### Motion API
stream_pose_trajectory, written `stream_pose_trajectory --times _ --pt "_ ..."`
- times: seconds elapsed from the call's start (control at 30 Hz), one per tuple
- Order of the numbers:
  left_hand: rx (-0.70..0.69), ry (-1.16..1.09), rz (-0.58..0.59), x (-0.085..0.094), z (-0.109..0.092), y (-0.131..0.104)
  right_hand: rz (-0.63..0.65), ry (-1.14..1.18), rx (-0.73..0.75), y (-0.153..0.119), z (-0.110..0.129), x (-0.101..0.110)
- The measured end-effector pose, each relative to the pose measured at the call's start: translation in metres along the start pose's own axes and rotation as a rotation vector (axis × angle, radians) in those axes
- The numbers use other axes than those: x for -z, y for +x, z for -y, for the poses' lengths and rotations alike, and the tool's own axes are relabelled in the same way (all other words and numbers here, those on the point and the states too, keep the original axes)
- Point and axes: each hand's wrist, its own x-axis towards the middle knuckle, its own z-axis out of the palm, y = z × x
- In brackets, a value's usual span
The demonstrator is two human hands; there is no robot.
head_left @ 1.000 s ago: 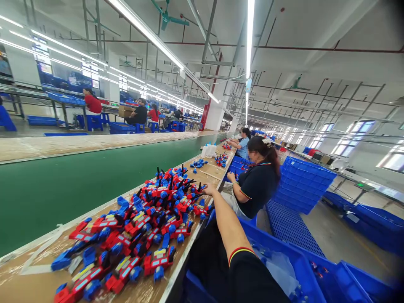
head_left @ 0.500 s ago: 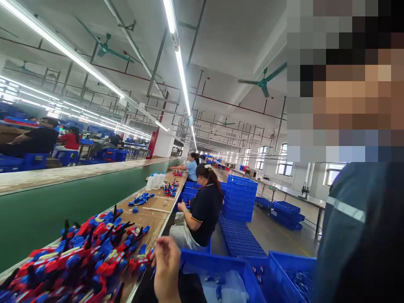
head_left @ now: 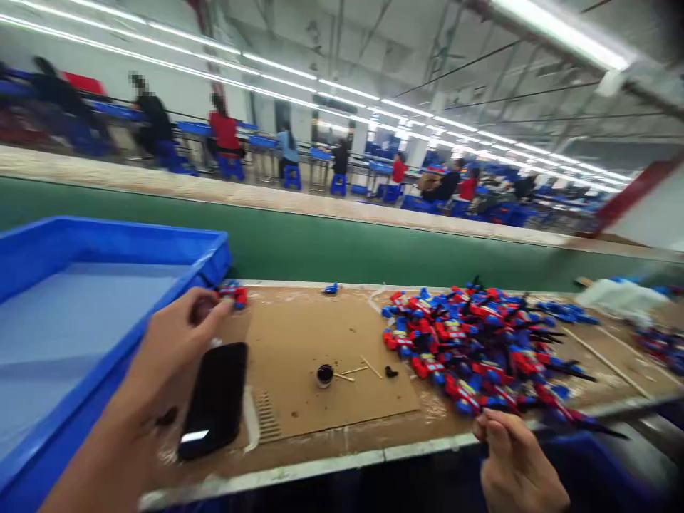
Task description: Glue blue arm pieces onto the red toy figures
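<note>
On the left, my left hand (head_left: 179, 338) reaches over the bench by the blue bin, its thumb and fingers closed at a small red and blue toy figure (head_left: 236, 294). Its fingers partly hide the toy. My right hand (head_left: 516, 463) is held at the bench's front edge, fingers pinched together; whatever they hold is too small or blurred to make out. Just beyond it lies a heap of red and blue toy figures (head_left: 459, 335) with black parts. Between the hands, a small pot of dark liquid (head_left: 324, 375) stands on a cardboard sheet (head_left: 315, 328), beside thin wooden sticks (head_left: 354, 370).
A large blue bin (head_left: 227, 249) stands at the left. A black phone (head_left: 214, 399) lies beside the cardboard. A small blue piece (head_left: 330, 288) lies near the green divider (head_left: 320, 239) along the back. Several people sit at lines beyond it.
The view has swung left from the aisle and a nearby person to the bench. My left hand has come into view at the toy. My right hand stays pinched.
</note>
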Motion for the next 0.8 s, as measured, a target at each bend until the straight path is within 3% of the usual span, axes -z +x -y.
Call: stream_pose_trajectory --times 0.03,0.1,0.27,0.4,0.57,0.67,0.8 --pt "0.009 0.16 0.02 0.009 0.005 0.003 -0.003 0.034 -0.027 -0.003 0.0 -0.005" --pt "0.022 0.389 0.09 0.005 0.01 0.018 -0.014 0.076 -0.09 -0.008 0.003 -0.011" --pt "0.028 0.685 0.27 -0.046 0.019 0.077 0.115 0.01 -0.092 -0.015 0.006 -0.013" --pt "-0.046 0.852 0.421 -0.066 0.03 0.113 0.241 0.002 -0.008 -0.021 -0.001 -0.008" --pt "-0.114 0.904 0.75 -0.074 0.034 0.147 0.413 0.08 0.047 -0.017 0.012 -0.012" --pt "-0.114 0.873 0.783 -0.071 0.032 0.157 0.552 0.155 0.036 0.01 0.017 -0.06" --pt "-0.058 0.672 0.667 -0.048 0.027 0.146 0.922 0.057 -0.146 0.066 0.008 -0.189"
